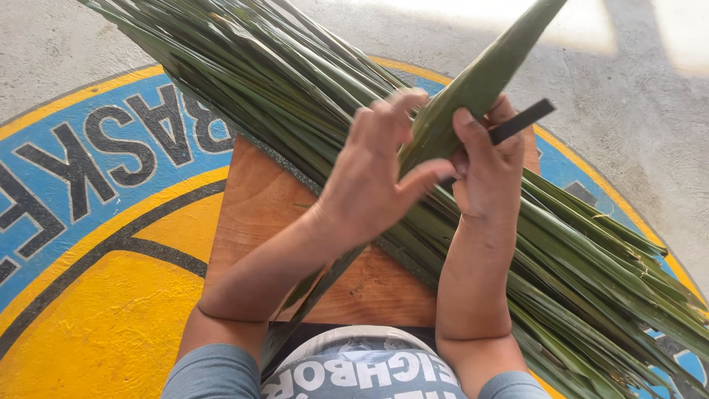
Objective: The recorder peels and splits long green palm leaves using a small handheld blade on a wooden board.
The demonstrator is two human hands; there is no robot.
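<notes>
Above the brown wooden board (258, 214), the left hand (369, 177) pinches one long green palm leaf (473, 85) while the right hand (487, 170) grips a thin dark blade (521, 122) against it. Judging by this, the leaf is being split; the next move calls for a steady pull along the rib. It looks stiff, folded, and tapering, raised over the green leaf bundle (295, 81).
</notes>
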